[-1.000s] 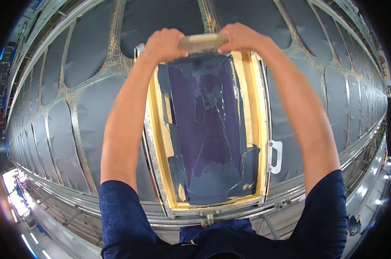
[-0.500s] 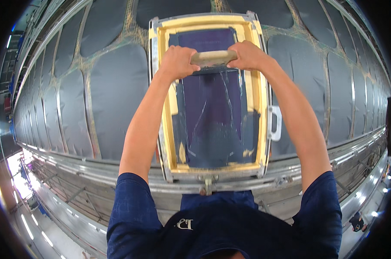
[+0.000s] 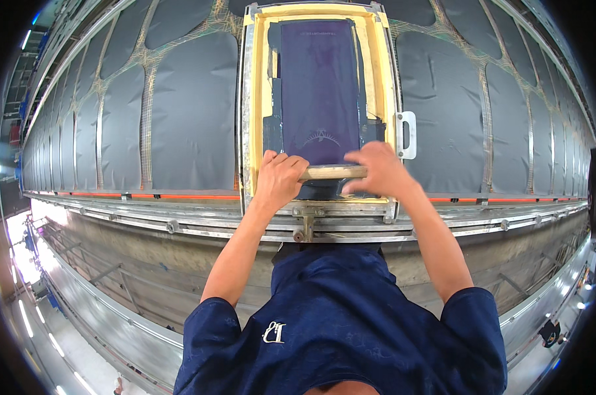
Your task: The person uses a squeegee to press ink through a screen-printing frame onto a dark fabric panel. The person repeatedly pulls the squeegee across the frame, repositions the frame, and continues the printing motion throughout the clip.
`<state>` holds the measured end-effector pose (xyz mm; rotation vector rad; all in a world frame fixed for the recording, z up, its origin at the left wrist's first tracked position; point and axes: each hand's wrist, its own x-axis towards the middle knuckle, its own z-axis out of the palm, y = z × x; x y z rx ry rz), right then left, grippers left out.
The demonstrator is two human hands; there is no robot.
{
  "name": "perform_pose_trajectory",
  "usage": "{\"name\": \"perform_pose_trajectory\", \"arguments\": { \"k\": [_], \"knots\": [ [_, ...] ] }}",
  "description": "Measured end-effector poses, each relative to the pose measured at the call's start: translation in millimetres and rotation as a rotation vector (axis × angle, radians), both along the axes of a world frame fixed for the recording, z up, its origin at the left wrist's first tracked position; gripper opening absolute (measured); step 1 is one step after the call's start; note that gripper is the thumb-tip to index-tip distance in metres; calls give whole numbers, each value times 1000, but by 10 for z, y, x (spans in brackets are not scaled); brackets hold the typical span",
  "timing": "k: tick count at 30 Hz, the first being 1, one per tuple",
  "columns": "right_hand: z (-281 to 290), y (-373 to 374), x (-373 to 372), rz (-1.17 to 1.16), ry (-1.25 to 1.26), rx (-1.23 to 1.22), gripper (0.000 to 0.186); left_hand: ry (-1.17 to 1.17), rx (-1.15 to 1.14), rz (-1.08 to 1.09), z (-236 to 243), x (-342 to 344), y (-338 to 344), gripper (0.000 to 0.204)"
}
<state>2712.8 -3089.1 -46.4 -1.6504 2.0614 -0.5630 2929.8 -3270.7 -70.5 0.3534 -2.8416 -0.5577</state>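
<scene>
My left hand [image 3: 281, 174] is closed on the left end of a wooden-handled squeegee [image 3: 332, 172], which lies across the near end of a screen printing frame [image 3: 252, 79] edged in yellow. My right hand [image 3: 374, 171] is curved over the squeegee's right end, finger and thumb on either side, more loosely than the left. The purple mesh [image 3: 319, 85] above the blade shows a pale fan-shaped pattern. Dark ink [image 3: 321, 191] lies below the blade and along the mesh's sides. A white handle [image 3: 410, 135] sticks out from the frame's right side.
Grey fabric pieces [image 3: 186, 118] line the long printing table on both sides of the frame. Metal rails [image 3: 153, 214] run along its near edge, with a clamp [image 3: 304, 224] below the frame. Another person [image 3: 550, 336] in dark clothing is small at the lower right.
Both hands have pulled the squeegee from the frame's far end to its near end, uncovering smoother purple mesh and the pale pattern. The right hand's grip looks looser. The view has shifted too.
</scene>
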Motion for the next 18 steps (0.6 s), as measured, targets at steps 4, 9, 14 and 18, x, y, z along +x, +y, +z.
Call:
{"name": "perform_pose_trajectory", "arguments": {
  "k": [4,9,14,18],
  "knots": [
    [-392,-1,-796,-829,205,-211,45,25,-20,17,115,-10,44,22],
    [-920,130,-1046,-1112,-85,-136,35,-70,14,-10,-17,49,73,29],
    [-447,-128,-897,-1129,-97,-156,32,-36,17,23,75,363,-111,29],
    [-448,-483,-575,-1039,-59,-231,28,-11,39,40,173,690,-511,30]
  ]
}}
